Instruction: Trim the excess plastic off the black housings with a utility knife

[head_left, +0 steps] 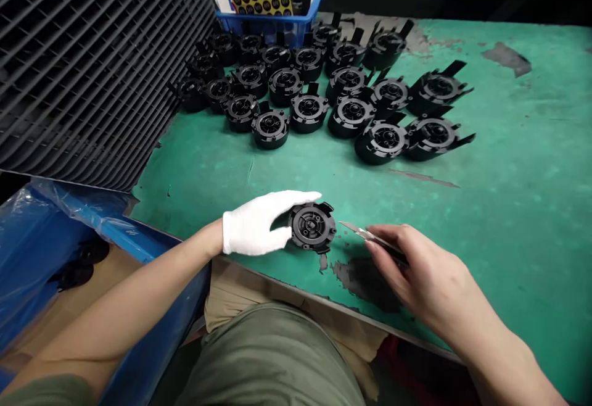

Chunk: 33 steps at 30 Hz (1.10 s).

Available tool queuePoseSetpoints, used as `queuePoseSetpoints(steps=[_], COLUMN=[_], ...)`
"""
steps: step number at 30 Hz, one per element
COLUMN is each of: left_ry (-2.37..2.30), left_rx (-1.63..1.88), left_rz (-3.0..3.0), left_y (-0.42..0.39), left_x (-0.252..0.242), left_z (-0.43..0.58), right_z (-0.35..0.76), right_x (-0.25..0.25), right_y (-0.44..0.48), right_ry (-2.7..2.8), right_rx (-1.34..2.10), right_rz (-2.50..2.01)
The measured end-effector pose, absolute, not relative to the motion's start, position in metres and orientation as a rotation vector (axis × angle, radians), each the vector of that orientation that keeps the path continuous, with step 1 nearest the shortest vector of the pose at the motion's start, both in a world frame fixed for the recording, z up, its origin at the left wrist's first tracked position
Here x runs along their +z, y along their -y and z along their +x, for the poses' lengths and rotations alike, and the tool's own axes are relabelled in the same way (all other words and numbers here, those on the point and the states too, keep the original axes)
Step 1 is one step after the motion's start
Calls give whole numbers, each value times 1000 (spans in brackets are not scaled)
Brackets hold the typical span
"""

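My gloved left hand (252, 224) pinned the black round part (312, 227) on the green surface (509, 208), steadying it; my bare right hand (416, 267) gripped a blade (358, 230) angled toward its edge.

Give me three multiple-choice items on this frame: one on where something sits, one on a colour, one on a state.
1. Where is the blue bin?
A. at the far edge of the table, behind the rows of black parts
B. beside the right hand
C. on the person's lap

2. What colour is the glove on the left hand?
A. black
B. white
C. green

3. What is the right hand doing?
A. resting empty
B. holding a small blade
C. lifting the bin

Answers:
1 A, the bin stands beyond the black parts on the green table.
2 B, the white glove grips the round black part.
3 B, the blade points toward that part.
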State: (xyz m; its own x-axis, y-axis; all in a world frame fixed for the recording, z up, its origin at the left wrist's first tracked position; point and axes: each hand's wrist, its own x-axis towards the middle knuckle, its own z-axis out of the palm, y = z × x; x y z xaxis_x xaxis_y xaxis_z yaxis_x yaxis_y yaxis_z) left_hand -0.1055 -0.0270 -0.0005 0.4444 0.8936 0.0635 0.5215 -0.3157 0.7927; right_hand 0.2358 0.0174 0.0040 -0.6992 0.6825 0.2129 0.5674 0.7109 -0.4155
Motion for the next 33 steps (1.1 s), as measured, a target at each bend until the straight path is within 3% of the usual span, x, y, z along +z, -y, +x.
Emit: queuePoseSetpoints(steps=[9, 21, 33], left_ry=[-1521, -1641, -1611], left_rx=[988, 772, 791], left_rz=[1724, 1799, 1829], left_y=[76, 40, 39], left_x=[-11, -14, -13], left_z=[-77, -64, -63], right_z=[230, 217, 218], right_x=[1, 13, 19], right_y=[-21, -51, -51], right_ry=[2659, 2853, 2932], right_rx=[361, -116, -79], right_rz=[-880, -585, -396])
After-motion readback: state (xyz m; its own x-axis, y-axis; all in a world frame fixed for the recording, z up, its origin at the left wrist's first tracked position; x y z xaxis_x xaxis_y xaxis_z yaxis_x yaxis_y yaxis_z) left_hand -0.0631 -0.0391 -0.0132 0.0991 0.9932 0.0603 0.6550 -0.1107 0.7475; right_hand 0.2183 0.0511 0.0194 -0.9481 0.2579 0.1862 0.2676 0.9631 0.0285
